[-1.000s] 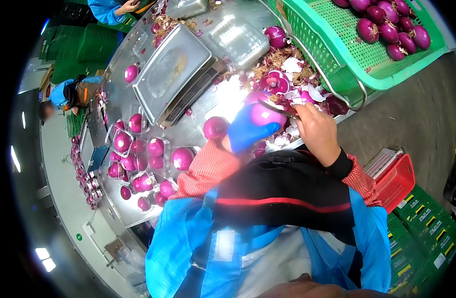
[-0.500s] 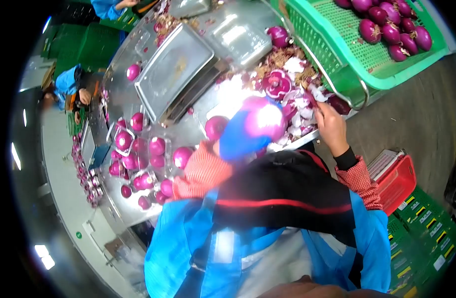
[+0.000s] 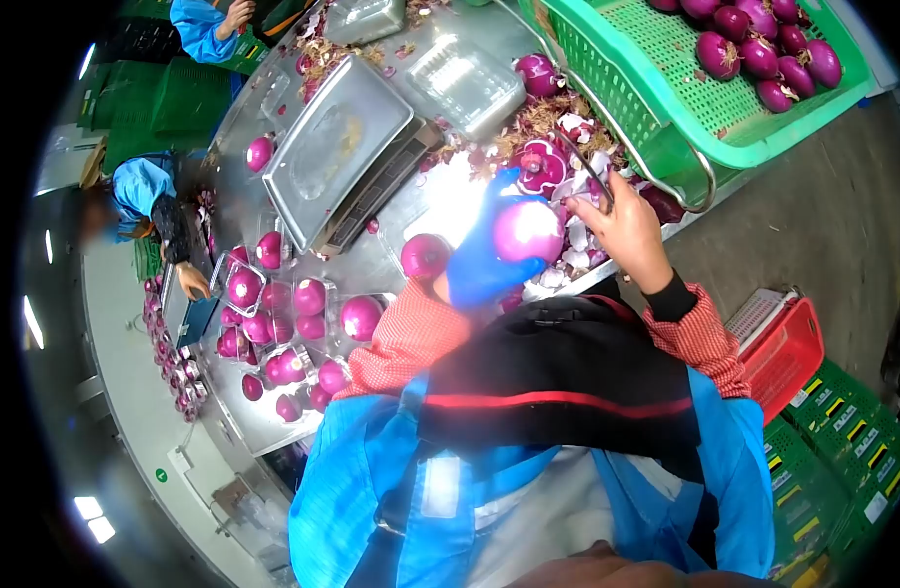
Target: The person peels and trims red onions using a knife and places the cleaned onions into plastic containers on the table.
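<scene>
My left hand (image 3: 473, 257), in a blue glove, is wrapped round a peeled red onion (image 3: 528, 233) over the table's near edge. Bare and closed, my right hand (image 3: 628, 227) grips a knife (image 3: 587, 165) whose thin dark blade points up and away, just right of the onion. Beneath and beyond both hands lies a heap of onion skins (image 3: 582, 240). A partly skinned red onion (image 3: 542, 169) rests in that heap. Another red onion (image 3: 425, 256) sits left of my gloved hand.
A green basket (image 3: 656, 118) of red onions stands at the right behind a metal rail. Further left are a scale (image 3: 342, 147), a clear plastic tray (image 3: 465, 83) and several packed onions (image 3: 310, 296). Two co-workers in blue (image 3: 141, 186) are across the table. A red basket (image 3: 788, 363) is at lower right.
The onion in my left hand has come into sharper view, with less blur. My right hand has shifted slightly left towards it, and the knife blade now shows upright. A co-worker's hand has reached lower.
</scene>
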`<action>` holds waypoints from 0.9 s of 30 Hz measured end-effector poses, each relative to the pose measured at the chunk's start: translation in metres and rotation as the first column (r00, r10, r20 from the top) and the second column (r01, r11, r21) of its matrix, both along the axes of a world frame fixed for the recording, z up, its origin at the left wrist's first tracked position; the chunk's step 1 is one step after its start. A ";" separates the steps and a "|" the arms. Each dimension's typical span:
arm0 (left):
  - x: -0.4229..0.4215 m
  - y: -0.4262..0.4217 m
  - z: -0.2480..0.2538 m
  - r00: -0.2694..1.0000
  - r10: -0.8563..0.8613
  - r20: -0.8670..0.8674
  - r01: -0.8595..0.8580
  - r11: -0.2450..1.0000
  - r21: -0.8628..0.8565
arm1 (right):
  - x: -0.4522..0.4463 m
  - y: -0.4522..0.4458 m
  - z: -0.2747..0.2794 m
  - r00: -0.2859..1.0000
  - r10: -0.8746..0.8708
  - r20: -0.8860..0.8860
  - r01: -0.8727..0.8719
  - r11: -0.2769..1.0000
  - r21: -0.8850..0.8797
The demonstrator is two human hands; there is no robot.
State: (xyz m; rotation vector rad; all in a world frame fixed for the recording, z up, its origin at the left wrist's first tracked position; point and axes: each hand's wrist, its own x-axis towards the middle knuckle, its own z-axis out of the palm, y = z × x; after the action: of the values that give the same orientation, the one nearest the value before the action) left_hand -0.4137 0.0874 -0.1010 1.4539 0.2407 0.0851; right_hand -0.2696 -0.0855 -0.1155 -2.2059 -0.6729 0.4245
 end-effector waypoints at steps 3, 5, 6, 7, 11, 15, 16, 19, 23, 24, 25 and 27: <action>-0.003 0.003 0.003 0.998 0.006 -0.056 -0.021 0.962 -0.273 | -0.012 -0.006 0.019 0.973 0.133 -0.190 -0.076 0.956 0.283; -0.003 0.000 0.005 0.994 -0.015 -0.112 -0.042 0.873 -0.486 | -0.017 -0.005 0.022 0.981 0.193 0.006 -0.184 0.922 0.342; -0.003 0.000 0.003 0.994 -0.013 -0.111 -0.049 0.844 -0.534 | -0.018 -0.005 0.024 0.974 0.206 0.099 -0.227 0.908 0.352; -0.003 0.000 0.001 0.994 -0.009 -0.109 -0.056 0.813 -0.579 | -0.019 -0.004 0.026 0.957 0.217 0.191 -0.274 0.892 0.359; -0.006 -0.004 -0.004 0.999 0.021 -0.048 -0.045 0.799 -0.599 | -0.022 0.000 0.035 0.837 0.175 0.519 -0.314 0.930 0.193; -0.006 -0.006 0.009 0.963 0.039 -0.267 -0.190 0.803 -0.565 | -0.027 0.007 0.028 0.807 0.155 0.571 -0.323 0.924 0.206; -0.009 -0.003 0.003 0.964 0.030 -0.264 -0.186 0.787 -0.589 | -0.026 0.009 0.026 0.822 0.149 0.550 -0.315 0.924 0.219; -0.018 0.000 0.001 0.962 -0.022 -0.274 -0.175 0.719 -0.673 | -0.018 0.009 0.006 0.932 0.102 0.347 -0.191 0.953 0.234; -0.012 -0.005 0.010 0.961 0.010 -0.275 -0.211 0.671 -0.711 | -0.020 -0.001 0.030 0.983 0.174 0.055 -0.182 0.923 0.338; -0.007 -0.006 0.006 0.957 0.043 -0.287 -0.227 0.725 -0.650 | -0.025 0.000 0.041 0.973 0.208 0.098 -0.229 0.915 0.332; -0.002 -0.007 0.003 0.951 0.075 -0.300 -0.245 0.774 -0.583 | -0.028 0.001 0.047 0.961 0.238 0.139 -0.271 0.907 0.322; -0.003 -0.012 -0.019 0.968 0.132 -0.213 -0.207 0.900 -0.383 | -0.030 0.000 0.038 0.953 0.222 0.206 -0.286 0.882 0.374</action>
State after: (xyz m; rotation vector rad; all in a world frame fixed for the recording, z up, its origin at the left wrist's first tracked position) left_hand -0.4164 0.0756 -0.1199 1.0253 0.5063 0.0406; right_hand -0.2995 -0.0852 -0.0775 -1.7769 -1.0459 0.2167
